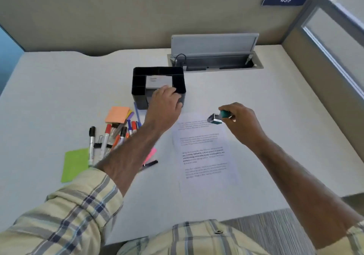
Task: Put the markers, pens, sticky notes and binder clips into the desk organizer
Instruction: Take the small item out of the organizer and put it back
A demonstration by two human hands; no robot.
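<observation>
Left hand (166, 102) resting on black desk organizer (141, 84) at table (275, 117) centre; right hand (239, 121) clamped on green marker (217, 118); remaining markers (110, 138), sticky notes (117, 114) lying left.

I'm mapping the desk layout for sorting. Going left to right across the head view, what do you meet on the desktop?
Green sticky notes → black-capped marker → orange sticky notes → black desk organizer with the left hand on it → printed sheet → right hand holding a green marker.
</observation>
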